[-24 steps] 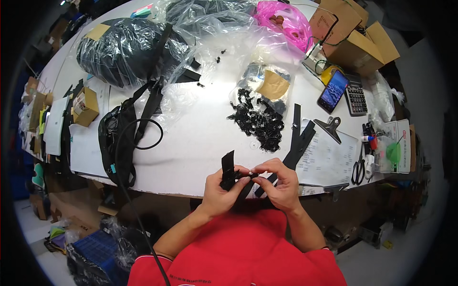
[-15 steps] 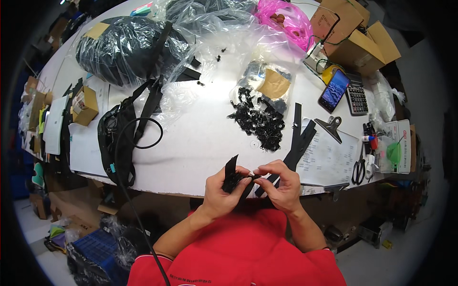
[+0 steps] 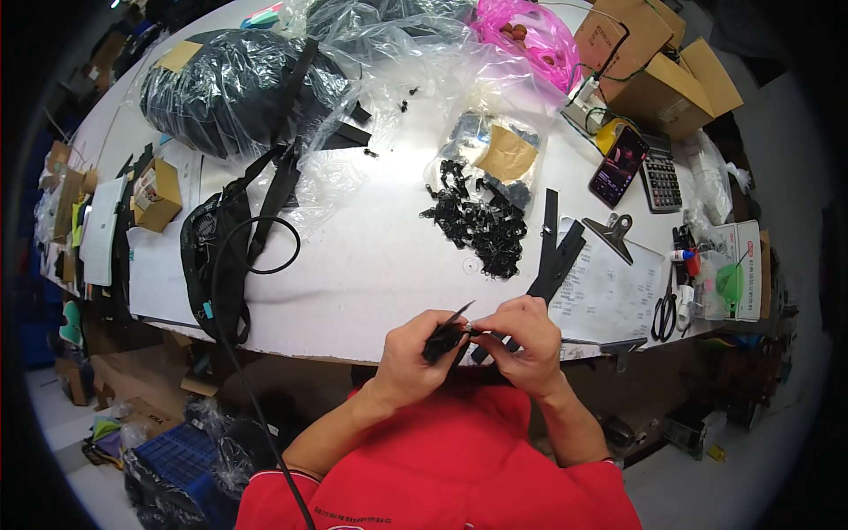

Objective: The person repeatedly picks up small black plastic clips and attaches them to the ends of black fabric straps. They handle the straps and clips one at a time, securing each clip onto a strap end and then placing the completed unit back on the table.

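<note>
In front of my body at the table's near edge, my left hand (image 3: 415, 355) is closed round a bunched strip of black zipper tape (image 3: 444, 343). One end of the tape sticks up past the fingers. My right hand (image 3: 521, 346) meets it there, thumb and fingertips pinched at the tape's end. A tiny shiny piece shows between the fingertips, too small to make out. Beyond the hands lies a pile of small black zipper sliders (image 3: 486, 231). More black zipper tapes (image 3: 558, 256) lie flat next to my right hand.
A clear bag (image 3: 530, 141) stands behind the pile. Printed sheets (image 3: 609, 296) with a bulldog clip (image 3: 611, 237), scissors (image 3: 664, 316), a phone (image 3: 618, 168) and a calculator (image 3: 661, 181) are at right. A black bag (image 3: 216, 265) and looping cable (image 3: 231, 353) are at left.
The tape's upright end has tipped over to the right and lower. Both hands stay together at nearly the same spot. The phone's screen has changed picture.
</note>
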{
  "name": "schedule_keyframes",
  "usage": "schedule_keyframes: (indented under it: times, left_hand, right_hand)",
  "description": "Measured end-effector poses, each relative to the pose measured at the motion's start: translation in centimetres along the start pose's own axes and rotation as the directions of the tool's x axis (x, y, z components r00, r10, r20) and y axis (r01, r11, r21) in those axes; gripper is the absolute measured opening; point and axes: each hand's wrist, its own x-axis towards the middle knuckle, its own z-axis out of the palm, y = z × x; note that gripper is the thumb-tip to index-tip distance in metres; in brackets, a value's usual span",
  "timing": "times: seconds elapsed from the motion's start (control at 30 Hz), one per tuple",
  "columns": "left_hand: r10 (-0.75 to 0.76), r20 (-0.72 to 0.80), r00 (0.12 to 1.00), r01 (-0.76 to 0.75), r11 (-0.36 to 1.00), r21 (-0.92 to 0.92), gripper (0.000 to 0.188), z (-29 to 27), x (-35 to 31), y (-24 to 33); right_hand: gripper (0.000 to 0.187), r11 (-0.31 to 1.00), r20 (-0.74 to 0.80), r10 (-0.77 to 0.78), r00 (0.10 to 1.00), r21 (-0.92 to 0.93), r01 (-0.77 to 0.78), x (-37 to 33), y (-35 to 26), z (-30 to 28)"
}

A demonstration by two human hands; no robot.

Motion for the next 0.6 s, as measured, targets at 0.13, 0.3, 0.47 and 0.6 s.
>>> schedule_keyframes:
  times: [0.13,0.3,0.47,0.6]
  left_hand:
    - [0.020,0.010,1.000,-0.021,0.995,0.095,0.023,0.0,0.3,0.4]
    - [0.017,0.027,0.999,-0.020,0.990,0.140,0.025,0.1,0.4,0.3]
    - [-0.048,0.036,0.998,0.042,0.989,0.144,0.025,0.3,0.2,0.0]
    - [0.027,0.000,1.000,-0.027,1.000,0.000,0.024,0.5,0.5,-0.7]
  right_hand:
    - [0.031,0.968,0.023,-0.150,0.988,-0.200,0.152,0.1,-0.4,0.1]
    - [0.031,0.973,0.015,-0.142,0.990,-0.184,0.142,-0.3,0.0,0.4]
    - [0.029,0.985,-0.015,-0.087,0.996,-0.149,0.084,-0.9,0.2,0.8]
    - [0.025,0.988,-0.145,-0.004,0.989,-0.153,-0.018,-1.4,-1.0,1.6]
